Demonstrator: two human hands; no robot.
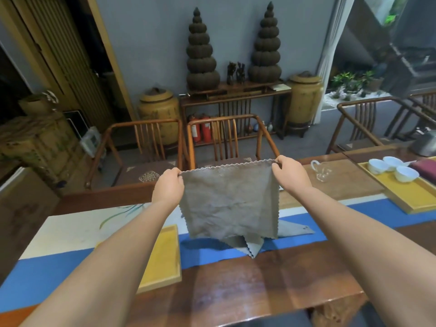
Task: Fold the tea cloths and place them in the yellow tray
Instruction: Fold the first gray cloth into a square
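A grey-brown tea cloth (228, 199) with a scalloped edge hangs spread out above the table. My left hand (168, 185) pinches its top left corner and my right hand (289, 173) pinches its top right corner. Beneath it lies a second, lighter grey cloth (292, 228) on the blue runner, partly hidden by the hanging cloth. A yellow tray (165, 253) sits on the table at the left, partly covered by my left forearm.
A second yellow tray (405, 197) at the right holds three white cups (391, 168) and a dark red cloth. A glass pitcher (322, 172) stands near it. Wooden chairs (226, 140) line the table's far side.
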